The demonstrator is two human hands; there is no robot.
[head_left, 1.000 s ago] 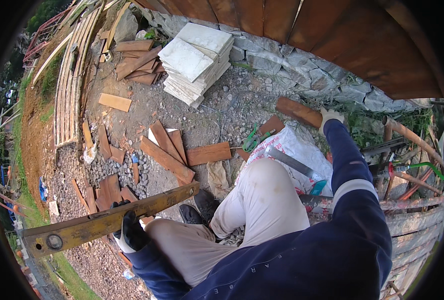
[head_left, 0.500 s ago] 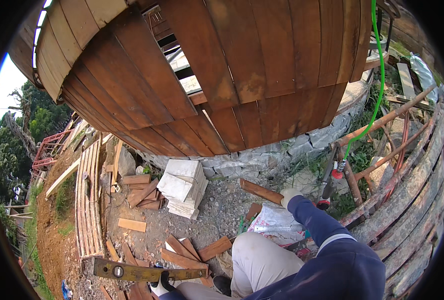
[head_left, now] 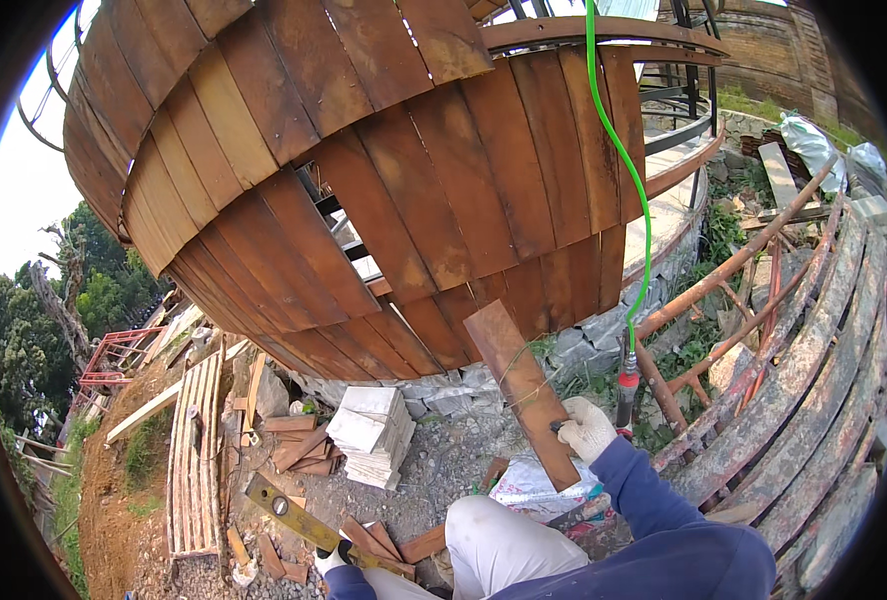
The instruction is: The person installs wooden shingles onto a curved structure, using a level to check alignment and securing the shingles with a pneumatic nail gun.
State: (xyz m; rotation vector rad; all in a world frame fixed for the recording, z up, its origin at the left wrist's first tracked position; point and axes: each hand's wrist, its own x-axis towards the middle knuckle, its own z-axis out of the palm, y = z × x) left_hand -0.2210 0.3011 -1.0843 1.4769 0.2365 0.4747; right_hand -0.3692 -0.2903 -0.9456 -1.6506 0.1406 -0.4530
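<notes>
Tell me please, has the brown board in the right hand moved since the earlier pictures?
Yes, upward: the brown board now overlaps the lower edge of the plank wall in view; before, it showed wholly below that edge.

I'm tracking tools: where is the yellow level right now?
In the head view's lower left, the yellow level is in the left hand, below the pale slab stack.

The gravelly ground (head_left: 439, 500) carries a stack of pale slabs (head_left: 372, 437), a loose pile of brown boards (head_left: 296, 448) beside it and, farther right, a white sack (head_left: 526, 484).
</notes>
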